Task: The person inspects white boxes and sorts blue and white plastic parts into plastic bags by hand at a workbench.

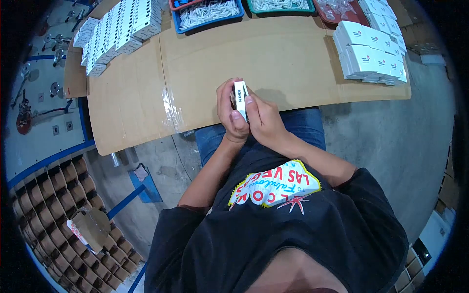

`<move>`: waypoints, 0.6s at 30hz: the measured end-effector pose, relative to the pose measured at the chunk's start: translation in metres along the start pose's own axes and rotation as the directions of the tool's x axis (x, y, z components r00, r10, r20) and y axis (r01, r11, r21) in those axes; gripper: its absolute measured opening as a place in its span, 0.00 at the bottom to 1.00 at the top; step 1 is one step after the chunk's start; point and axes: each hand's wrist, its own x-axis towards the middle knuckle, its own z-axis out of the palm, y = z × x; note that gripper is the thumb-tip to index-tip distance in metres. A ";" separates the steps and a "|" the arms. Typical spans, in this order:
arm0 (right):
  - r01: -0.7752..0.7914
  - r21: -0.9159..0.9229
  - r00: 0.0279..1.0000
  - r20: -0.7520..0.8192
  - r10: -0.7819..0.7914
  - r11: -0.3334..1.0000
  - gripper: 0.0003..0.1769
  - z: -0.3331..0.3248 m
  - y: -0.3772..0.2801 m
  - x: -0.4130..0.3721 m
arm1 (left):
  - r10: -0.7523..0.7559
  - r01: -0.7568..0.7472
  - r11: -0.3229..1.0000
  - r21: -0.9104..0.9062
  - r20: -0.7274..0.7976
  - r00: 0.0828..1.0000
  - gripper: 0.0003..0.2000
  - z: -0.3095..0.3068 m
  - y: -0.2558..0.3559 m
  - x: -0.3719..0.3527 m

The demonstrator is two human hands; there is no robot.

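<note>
Between my two hands is a small white box point(240, 97) with dark lettering on its narrow side, held upright above the near edge of the cardboard-covered table point(254, 58). My left hand point(228, 110) wraps its fingers around the box's left side, thumb near the bottom. On the right side, my right hand point(264, 115) grips it with the thumb pressed on the box's front. Its far faces and lower end are hidden by my fingers.
White boxes point(124, 29) stand in rows at the back left, and more stacked white boxes point(373, 56) at the right. Along the far edge are a blue tray point(210, 22) and a green tray point(281, 12) of small white parts, plus a red tray point(344, 19) of clear pieces. A divided carton point(53, 229) is lower left.
</note>
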 end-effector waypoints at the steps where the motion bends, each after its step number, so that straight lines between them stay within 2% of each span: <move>1: -0.012 0.012 1.000 0.011 0.012 1.000 0.21 -0.001 0.000 0.000 | -0.007 0.007 1.000 -0.009 -0.001 1.000 0.39 0.001 -0.001 -0.001; 6: -0.046 -0.007 0.997 0.059 0.046 0.999 0.22 -0.004 0.001 0.000 | -0.014 0.014 0.999 -0.029 -0.008 1.000 0.39 0.002 -0.002 -0.002; 9: -0.021 0.045 1.000 0.017 0.020 0.999 0.22 0.000 0.001 0.004 | -0.158 0.158 0.983 -0.094 0.003 0.987 0.39 0.001 0.007 0.001; 10: 0.049 -0.022 0.999 -0.019 -0.049 0.999 0.23 0.001 0.010 0.007 | -0.160 0.160 0.983 -0.092 0.003 0.987 0.39 0.001 0.010 0.004; 11: 0.117 -0.090 0.991 -0.048 -0.121 0.989 0.23 0.003 0.015 0.009 | -0.249 0.243 0.953 -0.182 -0.013 0.968 0.39 0.001 0.011 0.008; 12: 0.118 -0.088 0.992 -0.043 -0.122 0.989 0.23 0.000 0.015 0.011 | -0.337 0.318 0.908 -0.272 -0.024 0.941 0.38 0.002 0.011 0.010; 14: -0.105 -0.002 0.988 0.111 0.104 0.995 0.25 -0.011 0.012 0.013 | -0.358 0.325 0.896 -0.301 -0.058 0.932 0.35 0.003 0.010 0.012; 16: -0.152 0.031 0.975 0.167 0.145 0.988 0.27 -0.020 0.013 0.015 | -0.556 0.448 0.705 -0.550 -0.037 0.830 0.33 0.003 0.021 0.021; 17: -0.061 -0.033 0.983 0.169 0.065 0.998 0.28 -0.023 0.017 0.014 | -0.618 0.467 0.618 -0.633 -0.025 0.785 0.32 0.003 0.028 0.025; 18: 0.031 -0.096 0.984 0.176 -0.013 0.995 0.29 -0.024 0.022 0.013 | -0.620 0.463 0.621 -0.632 -0.035 0.784 0.32 -0.001 0.029 0.026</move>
